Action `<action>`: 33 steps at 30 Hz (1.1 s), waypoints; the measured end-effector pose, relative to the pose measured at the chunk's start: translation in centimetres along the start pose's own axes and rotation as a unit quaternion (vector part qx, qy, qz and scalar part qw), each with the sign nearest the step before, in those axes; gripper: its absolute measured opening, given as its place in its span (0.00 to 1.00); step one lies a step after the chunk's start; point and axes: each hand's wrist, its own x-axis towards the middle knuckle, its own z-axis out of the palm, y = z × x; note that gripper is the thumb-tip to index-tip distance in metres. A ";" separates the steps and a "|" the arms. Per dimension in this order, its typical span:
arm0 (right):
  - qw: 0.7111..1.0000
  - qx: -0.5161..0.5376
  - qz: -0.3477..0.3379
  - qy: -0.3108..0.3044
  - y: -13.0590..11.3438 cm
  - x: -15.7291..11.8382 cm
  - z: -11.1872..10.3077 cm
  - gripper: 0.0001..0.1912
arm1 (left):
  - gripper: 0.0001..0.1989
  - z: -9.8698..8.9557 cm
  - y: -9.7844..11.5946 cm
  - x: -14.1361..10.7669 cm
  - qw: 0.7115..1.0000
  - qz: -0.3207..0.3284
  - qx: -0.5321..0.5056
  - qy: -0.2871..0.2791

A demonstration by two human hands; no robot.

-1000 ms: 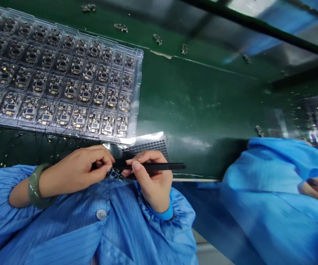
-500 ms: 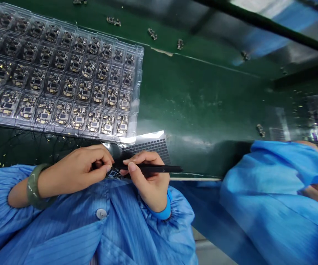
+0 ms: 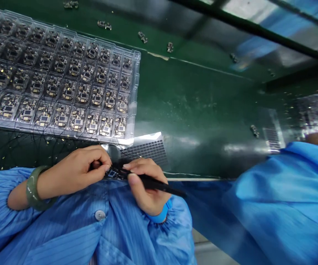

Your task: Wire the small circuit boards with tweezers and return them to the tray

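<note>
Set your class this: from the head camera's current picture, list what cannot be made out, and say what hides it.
Head view:
- Tips of the black tweezers: hidden by the right hand.
- Much of the circuit board: covered by the left hand.
- Far end of the clear plastic tray: cut off by the left edge.
- Markings on the boards: too small to read.

A clear plastic tray (image 3: pixel 135 92) holds rows of small circuit boards (image 3: pixel 77 124) on the green counter (image 3: pixel 197 92). Loose metal parts (image 3: pixel 142 36) lie beyond the tray, a gridded foil sheet (image 3: pixel 148 151) touches its near corner, and a co-worker's blue sleeve (image 3: pixel 286 176) sits well right of it.
</note>
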 end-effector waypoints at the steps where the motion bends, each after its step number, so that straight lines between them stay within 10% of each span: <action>1: 0.999 0.026 0.011 0.035 0.0 0.0 -0.1 0.07 | 0.06 0.0 0.0 0.0 1.000 0.001 0.001 0.003; 15: 0.967 0.107 0.113 0.202 -0.6 0.5 -0.1 0.20 | 0.07 0.3 0.1 -0.3 0.999 0.016 0.002 0.036; 33: 0.972 0.130 0.189 0.047 -0.8 1.2 0.3 0.11 | 0.07 0.3 0.2 0.0 1.000 -0.015 -0.022 0.008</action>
